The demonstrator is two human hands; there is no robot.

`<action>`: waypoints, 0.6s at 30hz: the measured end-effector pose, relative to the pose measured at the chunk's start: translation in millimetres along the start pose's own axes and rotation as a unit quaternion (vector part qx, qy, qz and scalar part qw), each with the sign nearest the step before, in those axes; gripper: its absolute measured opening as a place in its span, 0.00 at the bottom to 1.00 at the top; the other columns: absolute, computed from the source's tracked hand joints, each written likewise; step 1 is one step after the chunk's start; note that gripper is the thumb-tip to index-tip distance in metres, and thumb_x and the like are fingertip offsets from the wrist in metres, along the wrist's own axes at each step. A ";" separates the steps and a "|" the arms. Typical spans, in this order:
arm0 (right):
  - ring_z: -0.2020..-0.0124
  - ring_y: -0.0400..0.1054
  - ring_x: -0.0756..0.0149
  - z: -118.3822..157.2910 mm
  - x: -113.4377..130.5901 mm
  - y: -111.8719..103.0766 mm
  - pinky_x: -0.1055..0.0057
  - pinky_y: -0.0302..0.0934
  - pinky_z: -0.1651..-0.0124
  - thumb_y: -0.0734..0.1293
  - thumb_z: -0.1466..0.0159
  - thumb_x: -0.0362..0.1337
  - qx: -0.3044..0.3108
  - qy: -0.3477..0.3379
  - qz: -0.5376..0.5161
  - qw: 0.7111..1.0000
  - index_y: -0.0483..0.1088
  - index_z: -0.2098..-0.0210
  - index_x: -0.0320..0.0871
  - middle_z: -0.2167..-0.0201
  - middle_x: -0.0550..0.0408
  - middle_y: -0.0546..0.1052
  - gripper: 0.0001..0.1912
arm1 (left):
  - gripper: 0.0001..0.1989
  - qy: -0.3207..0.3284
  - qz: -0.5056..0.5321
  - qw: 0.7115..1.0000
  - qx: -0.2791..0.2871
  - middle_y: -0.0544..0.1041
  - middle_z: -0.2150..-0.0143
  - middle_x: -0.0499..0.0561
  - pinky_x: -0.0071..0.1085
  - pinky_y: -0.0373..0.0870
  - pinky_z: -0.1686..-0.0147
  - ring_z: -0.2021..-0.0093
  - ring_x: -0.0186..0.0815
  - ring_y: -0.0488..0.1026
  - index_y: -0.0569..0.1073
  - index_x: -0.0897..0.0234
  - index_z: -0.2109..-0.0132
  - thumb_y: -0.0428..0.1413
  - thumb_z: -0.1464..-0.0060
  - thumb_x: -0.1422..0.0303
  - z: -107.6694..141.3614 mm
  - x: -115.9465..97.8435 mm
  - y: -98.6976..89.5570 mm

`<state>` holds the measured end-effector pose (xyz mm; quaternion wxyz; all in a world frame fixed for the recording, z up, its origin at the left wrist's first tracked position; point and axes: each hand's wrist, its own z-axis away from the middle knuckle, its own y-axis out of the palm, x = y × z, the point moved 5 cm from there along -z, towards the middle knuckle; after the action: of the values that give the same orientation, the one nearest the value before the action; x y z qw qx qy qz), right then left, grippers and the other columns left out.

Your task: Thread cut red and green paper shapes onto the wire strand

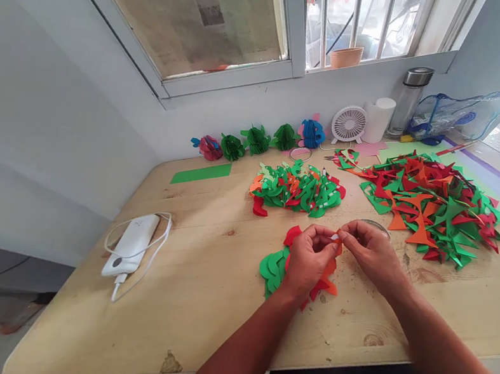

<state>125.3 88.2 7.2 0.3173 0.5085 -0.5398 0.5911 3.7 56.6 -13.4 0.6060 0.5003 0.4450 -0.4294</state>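
Note:
My left hand [309, 259] and my right hand [374, 254] meet above the near part of the table, fingertips pinched together on a small orange paper piece [338, 248]. A little white bit shows between the fingertips; what it is I cannot make out. Under and beside my left hand lie green rounded paper cut-outs [271, 269], with red and orange paper pieces [329, 285] partly hidden by it. Just beyond the hands sits a heap of curled green, red and orange paper pieces [312, 191]. A round rim [376, 226] shows partly behind my right hand.
Paper offcuts [440, 204] are heaped at the right. A white power bank [131, 243] with its cable lies left. Along the wall stand green paper ornaments [257, 140], a small fan [349, 124] and a glass bottle [409, 102]. A green strip [201, 173] lies near the wall.

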 end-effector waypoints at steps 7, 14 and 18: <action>0.76 0.60 0.70 -0.5 -0.8 -1.5 0.71 0.55 0.73 0.63 0.41 0.43 -0.015 0.001 0.008 1.000 0.69 0.73 0.42 0.78 0.58 0.70 0.11 | 0.06 0.031 -0.047 0.998 -0.037 0.75 0.74 0.49 0.25 0.67 0.72 0.74 0.29 0.70 0.72 0.66 0.71 0.59 0.54 0.68 1.6 -9.0 -4.2; 0.77 0.59 0.71 0.3 -1.7 -0.3 0.72 0.54 0.74 0.63 0.41 0.44 -0.017 -0.001 0.014 1.000 0.68 0.74 0.42 0.79 0.58 0.70 0.12 | 0.04 0.033 -0.065 0.996 -0.046 0.74 0.76 0.48 0.24 0.66 0.75 0.78 0.27 0.68 0.72 0.67 0.72 0.58 0.55 0.70 1.5 -9.1 -4.3; 0.78 0.58 0.71 -0.1 1.3 -3.4 0.72 0.53 0.75 0.64 0.42 0.46 -0.031 0.006 0.005 1.000 0.68 0.76 0.42 0.80 0.58 0.69 0.14 | 0.04 0.025 -0.058 0.996 -0.062 0.75 0.77 0.48 0.24 0.65 0.75 0.78 0.28 0.69 0.72 0.67 0.73 0.58 0.57 0.70 2.4 -8.6 -5.0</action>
<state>128.1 88.8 9.6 0.3328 0.4924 -0.5583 0.5789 -2.9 54.2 -5.9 0.5989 0.4458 0.5140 -0.4224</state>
